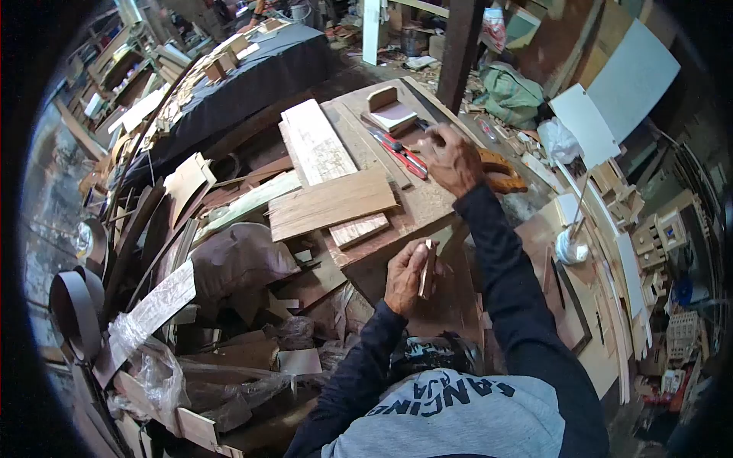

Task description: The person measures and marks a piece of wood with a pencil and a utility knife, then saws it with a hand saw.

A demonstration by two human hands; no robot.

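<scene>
My left hand (405, 278) is closed round a small flat wooden piece (427, 269), held upright just off the near edge of the workbench (431, 202). My right hand (452, 159) is over the right side of the bench, fingers curled; whether they hold anything small is not clear. Beside it lie red-handled pliers (412, 162) and, further left, another slim tool. An orange-handled saw (500, 172) rests at the bench's right edge, partly behind my right hand. A small wooden block with an upright rounded end (389, 111) sits behind the tools. Flat boards (332, 202) lie crosswise on the left.
Scrap wood and plastic wrap (164, 374) are piled at the left. A dark-covered table (259, 65) with wooden pieces stands behind. A dark post (460, 57) rises past the bench. Boards and small wooden parts (663, 229) fill the right side.
</scene>
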